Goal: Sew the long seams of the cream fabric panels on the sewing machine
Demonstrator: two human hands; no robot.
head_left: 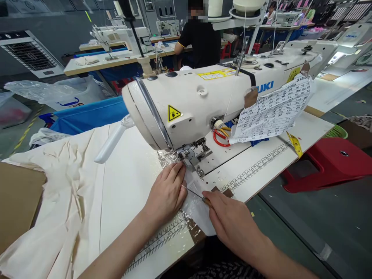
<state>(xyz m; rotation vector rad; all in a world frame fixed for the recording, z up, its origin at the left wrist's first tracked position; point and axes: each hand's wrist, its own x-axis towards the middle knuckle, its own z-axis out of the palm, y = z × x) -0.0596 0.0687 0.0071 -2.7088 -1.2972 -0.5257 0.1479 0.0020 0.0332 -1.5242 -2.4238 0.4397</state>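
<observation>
A white sewing machine (186, 104) stands over the table, its needle and presser foot area (193, 153) just beyond my fingers. My left hand (170, 190) is closed, fingers together, close beside the foot, on a pale piece of cloth (200, 215) that hangs toward the table's front edge. In my right hand (229, 217) is an awl (193, 192) with a thin metal shaft and a wooden handle. Its tip meets the cloth's edge by my left thumb; the exact contact is hidden.
Cream fabric (58, 201) lies heaped at left beside brown cardboard (20, 197). A handwritten sheet (270, 108) is taped to the machine. Rulers (255, 164) run along the table front. A red stool (334, 162) stands at right. A person in black (200, 38) sits ahead.
</observation>
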